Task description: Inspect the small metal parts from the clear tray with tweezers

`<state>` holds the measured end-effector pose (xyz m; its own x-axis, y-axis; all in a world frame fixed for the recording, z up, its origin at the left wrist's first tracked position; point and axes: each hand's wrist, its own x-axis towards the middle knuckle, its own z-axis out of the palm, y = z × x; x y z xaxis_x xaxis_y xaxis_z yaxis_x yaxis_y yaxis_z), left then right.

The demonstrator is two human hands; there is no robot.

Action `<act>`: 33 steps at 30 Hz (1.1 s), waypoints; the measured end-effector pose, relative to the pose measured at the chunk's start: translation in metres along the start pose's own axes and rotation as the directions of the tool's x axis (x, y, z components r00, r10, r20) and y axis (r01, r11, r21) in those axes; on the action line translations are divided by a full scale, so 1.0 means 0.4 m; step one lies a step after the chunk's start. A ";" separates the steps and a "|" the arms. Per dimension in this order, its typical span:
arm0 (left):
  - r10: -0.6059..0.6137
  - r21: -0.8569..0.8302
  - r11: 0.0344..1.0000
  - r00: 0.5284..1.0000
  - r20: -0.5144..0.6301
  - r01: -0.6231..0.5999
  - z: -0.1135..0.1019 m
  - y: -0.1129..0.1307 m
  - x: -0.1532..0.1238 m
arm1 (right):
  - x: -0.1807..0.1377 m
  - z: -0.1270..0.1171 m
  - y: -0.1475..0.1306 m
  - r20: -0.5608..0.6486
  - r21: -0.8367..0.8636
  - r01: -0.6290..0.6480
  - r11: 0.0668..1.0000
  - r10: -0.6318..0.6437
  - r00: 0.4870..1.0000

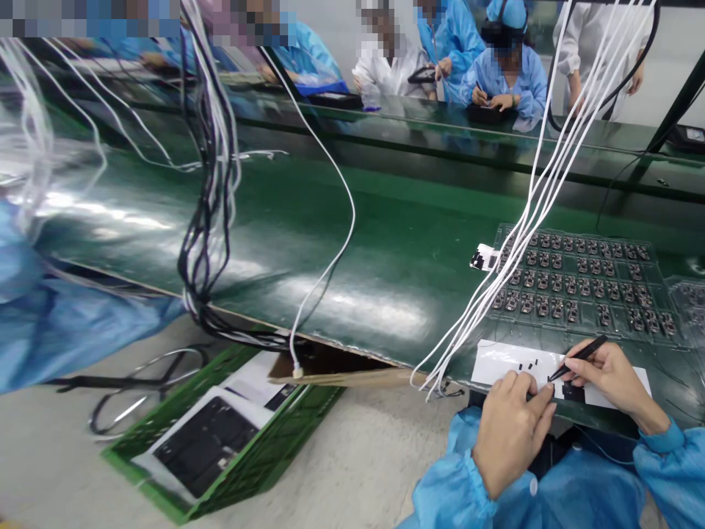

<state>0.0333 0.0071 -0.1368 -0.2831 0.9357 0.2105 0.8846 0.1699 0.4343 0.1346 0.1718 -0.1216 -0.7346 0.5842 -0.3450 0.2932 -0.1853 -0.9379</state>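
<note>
My right hand grips slim black tweezers, their tip pointing down and left. The tip is close to a tiny black piece beside the fingers of my left hand. That left hand lies over the front edge of a white sheet, its fingers bent and drawn together; what they hold, if anything, is hidden. Several small black pieces lie on the sheet, and a larger black patch shows below my right hand. Just behind is a clear tray with rows of small electronic parts.
White cables hang down left of the tray. A small sheet with black strips touches the tray. A green crate stands on the floor to the left. Co-workers in blue and white sit or stand across the green bench.
</note>
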 end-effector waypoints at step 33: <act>-0.009 0.011 1.000 1.000 0.018 0.009 -0.021 -0.011 0.008 | -0.100 -0.121 0.038 -0.363 0.202 0.236 0.951 -0.151 0.919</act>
<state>0.0254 0.0067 -0.1307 -0.2846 0.9395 0.1906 0.8861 0.1819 0.4263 0.1980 0.1840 -0.1202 -0.4973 0.8522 -0.1628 -0.0181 -0.1977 -0.9801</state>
